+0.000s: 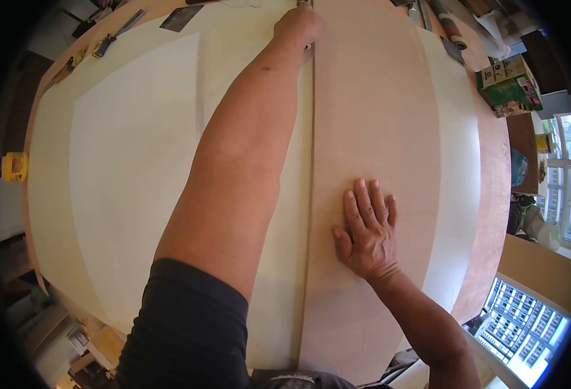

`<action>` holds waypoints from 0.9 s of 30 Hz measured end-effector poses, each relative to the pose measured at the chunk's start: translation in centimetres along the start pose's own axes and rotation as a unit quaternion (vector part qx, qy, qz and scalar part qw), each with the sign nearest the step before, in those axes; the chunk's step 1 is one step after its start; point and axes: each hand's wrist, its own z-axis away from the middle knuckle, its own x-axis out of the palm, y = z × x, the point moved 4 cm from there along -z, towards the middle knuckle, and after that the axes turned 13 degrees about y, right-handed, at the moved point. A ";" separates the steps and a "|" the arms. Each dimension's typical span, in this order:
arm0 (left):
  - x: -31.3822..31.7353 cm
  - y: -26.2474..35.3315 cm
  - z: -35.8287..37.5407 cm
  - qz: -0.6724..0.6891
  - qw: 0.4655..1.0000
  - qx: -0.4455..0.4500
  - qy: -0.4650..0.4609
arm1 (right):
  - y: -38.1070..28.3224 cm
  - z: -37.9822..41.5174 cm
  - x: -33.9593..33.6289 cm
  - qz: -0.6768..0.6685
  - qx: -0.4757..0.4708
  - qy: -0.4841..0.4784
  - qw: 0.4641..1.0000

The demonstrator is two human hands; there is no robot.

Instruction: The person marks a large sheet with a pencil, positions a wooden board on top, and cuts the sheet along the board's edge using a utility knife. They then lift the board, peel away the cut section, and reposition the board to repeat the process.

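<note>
The sheet (pixel 457 181) lies on the table (pixel 492 214). The board (pixel 376 129) lies on the sheet, right of centre, running from near edge toward far edge. Tub (pixel 15 167): left edge of table. Box (pixel 510 89): right edge, toward far corner. Cylinder (pixel 449 26): far right corner.

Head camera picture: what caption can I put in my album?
Right hand flat on a brown board, left hand stretched far along its edge.

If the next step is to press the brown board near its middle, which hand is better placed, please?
Probably the right: the right hand lies palm-down on the brown board, near its middle. The left hand is stretched far forward, at the board's left edge.
</note>
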 end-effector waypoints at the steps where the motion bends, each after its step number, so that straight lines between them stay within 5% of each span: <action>1: 0.2 0.0 -0.2 0.001 1.000 -0.002 0.001 | 0.0 0.1 0.0 0.000 0.002 -0.003 1.000; 27: 1.3 0.6 -1.5 -0.019 1.000 0.024 -0.004 | 0.4 0.2 0.1 -0.019 0.013 -0.007 1.000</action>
